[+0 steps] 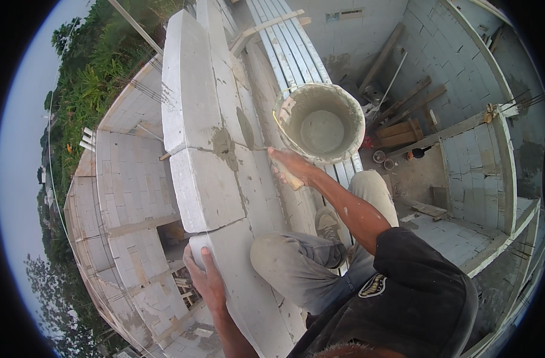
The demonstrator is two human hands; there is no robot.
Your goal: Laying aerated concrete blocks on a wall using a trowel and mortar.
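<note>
Trowel (pixel 245 127): it is in the right fingers, the blade beyond them and leftward, over the block wall (pixel 207 89).
Right hand (pixel 293 165): fingers are curled closed around the wooden handle (pixel 294 182).
Left hand (pixel 210 281): fingers are half open, against the outer edge of a pale block (pixel 236 268).
Mortar patch (pixel 225 148): left of the right fingers.
Bucket (pixel 353 128): just right of them.

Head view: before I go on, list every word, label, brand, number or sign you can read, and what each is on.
None can be read.
Dark shirt: has a badge; any lettering is too small and blurred to read.
Bucket: none seen on its smeared surface.
Pale blocks: none seen.
Trowel in the right hand: none seen.
</note>
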